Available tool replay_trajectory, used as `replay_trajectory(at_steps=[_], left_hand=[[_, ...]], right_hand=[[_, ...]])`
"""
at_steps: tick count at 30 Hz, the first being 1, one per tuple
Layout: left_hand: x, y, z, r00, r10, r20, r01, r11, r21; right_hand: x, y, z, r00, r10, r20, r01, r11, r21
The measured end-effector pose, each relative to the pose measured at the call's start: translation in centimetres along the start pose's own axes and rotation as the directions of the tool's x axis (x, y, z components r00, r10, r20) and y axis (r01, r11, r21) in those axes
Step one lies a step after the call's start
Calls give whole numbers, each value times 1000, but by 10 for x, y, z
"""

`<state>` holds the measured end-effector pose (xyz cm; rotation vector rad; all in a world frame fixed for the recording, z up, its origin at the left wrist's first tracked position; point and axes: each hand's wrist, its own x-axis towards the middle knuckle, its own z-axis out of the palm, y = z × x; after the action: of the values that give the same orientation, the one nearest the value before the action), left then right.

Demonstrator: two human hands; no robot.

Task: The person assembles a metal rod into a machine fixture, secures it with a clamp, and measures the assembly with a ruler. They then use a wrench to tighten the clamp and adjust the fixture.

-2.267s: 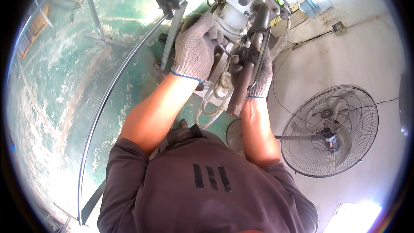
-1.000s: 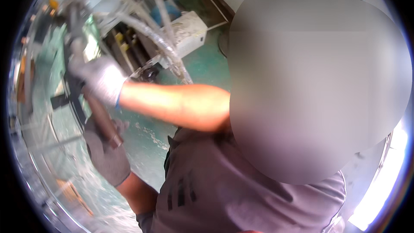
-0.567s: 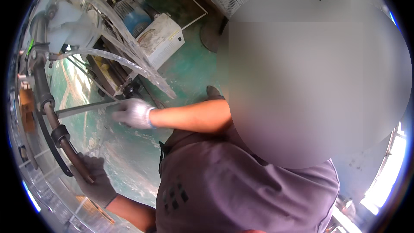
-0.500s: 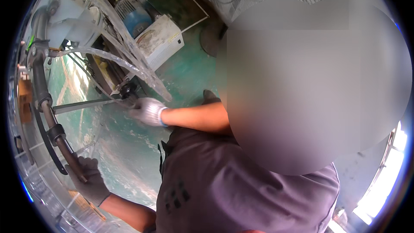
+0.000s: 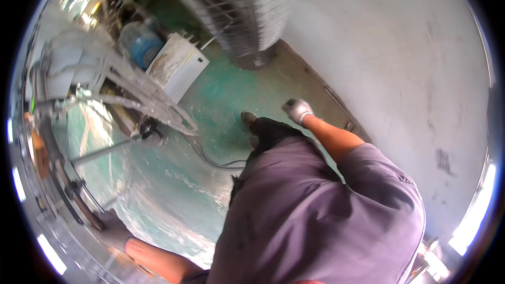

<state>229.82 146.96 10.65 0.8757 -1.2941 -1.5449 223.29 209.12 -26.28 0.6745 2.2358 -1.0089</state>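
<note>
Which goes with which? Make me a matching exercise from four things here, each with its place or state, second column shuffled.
Things:
1. left hand
2. right hand
3. fan
4. white box

Places or states:
a. stands on the green floor near the wall
b. closed around a dark bar
c. touches nothing, down at the person's side
d. sits next to a blue bottle

Pairs: 1-b, 2-c, 3-a, 4-d
</note>
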Motion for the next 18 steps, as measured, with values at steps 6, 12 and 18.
replay_trajectory(at_steps=[6,12,18], left_hand=[[-52,-94,1,930,-306,203,314,949,-9],[-276,-233,-13,662,-650,372,204,635,745],[-411,-324,3,495,-851,177,283,350,893]], right_hand=[[15,169,-47,945,184,-272,-176,983,54],[120,234,-57,972,72,-225,-121,970,-212],[231,253,-60,992,100,-81,-120,940,-319]])
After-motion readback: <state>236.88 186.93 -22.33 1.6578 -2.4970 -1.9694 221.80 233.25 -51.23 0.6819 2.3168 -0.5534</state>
